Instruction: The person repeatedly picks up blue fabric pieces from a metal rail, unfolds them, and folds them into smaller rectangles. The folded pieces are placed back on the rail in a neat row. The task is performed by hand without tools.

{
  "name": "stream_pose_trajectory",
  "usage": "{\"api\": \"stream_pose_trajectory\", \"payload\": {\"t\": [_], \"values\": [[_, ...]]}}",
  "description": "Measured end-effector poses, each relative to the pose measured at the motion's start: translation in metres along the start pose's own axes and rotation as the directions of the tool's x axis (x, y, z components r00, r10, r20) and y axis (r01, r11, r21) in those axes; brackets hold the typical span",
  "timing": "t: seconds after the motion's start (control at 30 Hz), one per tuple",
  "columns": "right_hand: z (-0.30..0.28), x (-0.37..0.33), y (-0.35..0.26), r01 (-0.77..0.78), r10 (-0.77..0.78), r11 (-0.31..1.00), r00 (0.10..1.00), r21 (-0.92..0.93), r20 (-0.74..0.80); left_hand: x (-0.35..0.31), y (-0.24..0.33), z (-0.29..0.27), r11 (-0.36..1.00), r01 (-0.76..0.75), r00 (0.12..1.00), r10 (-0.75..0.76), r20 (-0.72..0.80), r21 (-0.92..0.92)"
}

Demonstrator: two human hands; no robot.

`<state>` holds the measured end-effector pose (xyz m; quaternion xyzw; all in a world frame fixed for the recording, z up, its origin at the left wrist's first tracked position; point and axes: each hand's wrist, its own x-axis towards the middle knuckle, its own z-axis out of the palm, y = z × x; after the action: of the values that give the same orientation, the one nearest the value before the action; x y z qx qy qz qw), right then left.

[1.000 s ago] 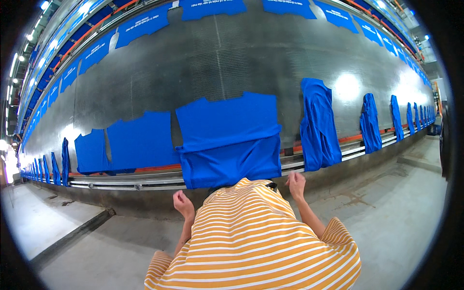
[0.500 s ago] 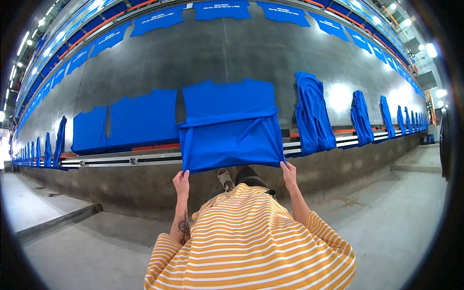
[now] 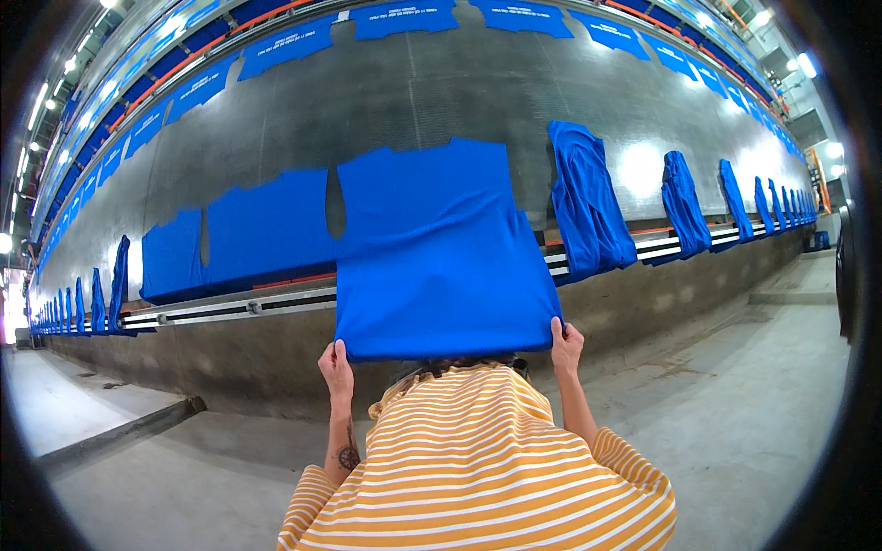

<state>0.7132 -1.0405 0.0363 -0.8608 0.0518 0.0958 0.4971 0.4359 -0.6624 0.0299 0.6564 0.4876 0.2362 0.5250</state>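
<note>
At lower centre, the left hand (image 3: 337,372) and right hand (image 3: 567,347), each grip closed on a hem corner, hold a blue garment (image 3: 427,248) mostly spread across the surface (image 3: 469,96), flat garments (image 3: 266,225) leftward, bunched garments (image 3: 588,202) rightward, unspread.

Grey floor (image 3: 726,386) (stepped); bright lamps (image 3: 807,65)

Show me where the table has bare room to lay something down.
The dark tabletop is bare in a broad strip between the far printed shirts and the held shirt; a smaller patch separates the two nearest bunched shirts at right. Crowded: left of the held shirt, where flat shirts leave slim gaps.
</note>
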Motion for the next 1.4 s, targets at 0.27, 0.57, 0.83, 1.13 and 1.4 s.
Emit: {"api": "stream_pose_trajectory", "payload": {"t": [0.27,0.57,0.83,1.13,1.4], "values": [[-0.015,-0.009,-0.015,-0.07,0.067,0.981,0.997,-0.18,-0.021,-0.012,0.032,0.009,0.979,-0.062,0.998,0.065,-0.007,0.192],[0.034,0.098,-0.055,0.176,-0.184,0.93,0.983,-0.323,0.006,0.094,0.068,0.057,0.818,-0.188,0.969,0.244,-0.033,0.543],[0.114,0.173,-0.082,0.573,-0.374,0.744,0.784,-0.344,0.495,0.17,0.01,0.113,0.528,-0.412,0.911,0.213,0.354,0.742],[0.168,0.205,-0.067,0.554,0.23,0.538,0.629,-0.635,0.743,0.213,-0.017,0.117,0.408,-0.198,0.863,-0.359,0.356,0.891],[0.107,0.186,-0.061,0.686,-0.42,0.635,0.693,-0.356,0.586,0.22,-0.032,0.09,0.442,-0.247,0.956,-0.035,0.291,0.862]]}}
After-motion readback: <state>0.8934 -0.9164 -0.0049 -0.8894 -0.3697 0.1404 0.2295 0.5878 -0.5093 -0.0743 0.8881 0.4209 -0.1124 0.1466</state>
